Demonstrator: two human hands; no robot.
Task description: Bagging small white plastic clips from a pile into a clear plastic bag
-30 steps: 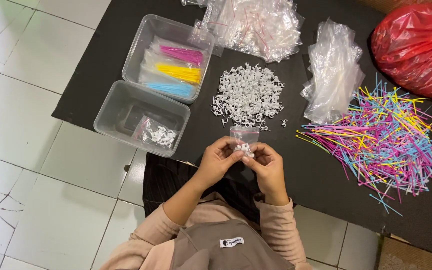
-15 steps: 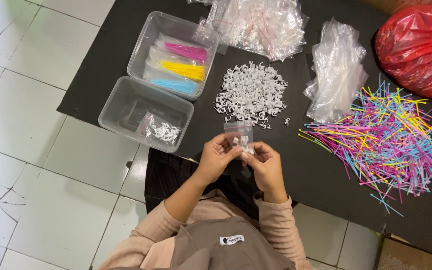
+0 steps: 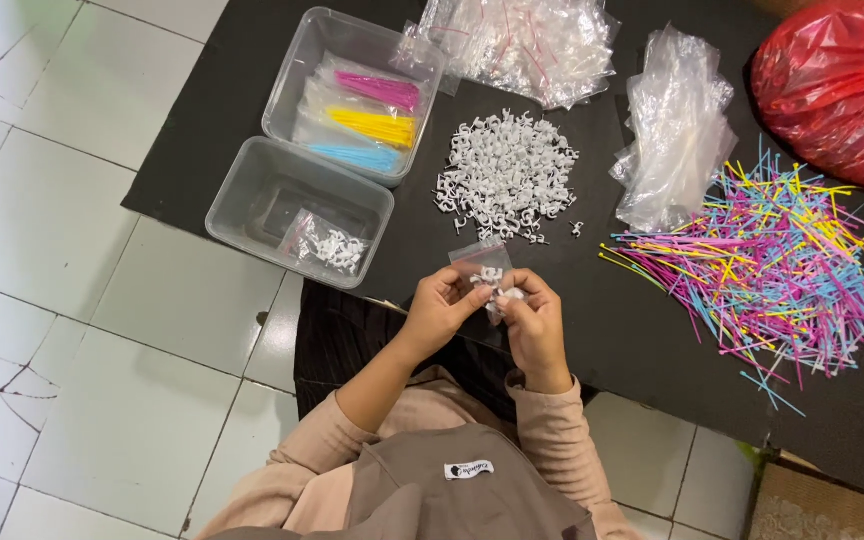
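My left hand (image 3: pixel 442 305) and my right hand (image 3: pixel 532 318) meet in front of me over a black mat (image 3: pixel 642 330). Between their fingertips they pinch a small clear plastic bag (image 3: pixel 487 270) with a few white plastic clips inside. My left hand grips the bag's left edge; my right hand has the clips and the bag's right side. Just beyond the bag lies a heap of white clips (image 3: pixel 504 177).
A clear tub (image 3: pixel 297 205) at the left holds one filled small bag; the tub behind it (image 3: pixel 352 90) holds pink, yellow and blue tie packs. Empty clear bags (image 3: pixel 677 125), more bags (image 3: pixel 522 40), a spread of coloured cable ties (image 3: pixel 762 270) and a red sack (image 3: pixel 837 85) lie to the right.
Both hands stay together on the small bag, which has dipped slightly lower between the fingers. The camera view has shifted a little.
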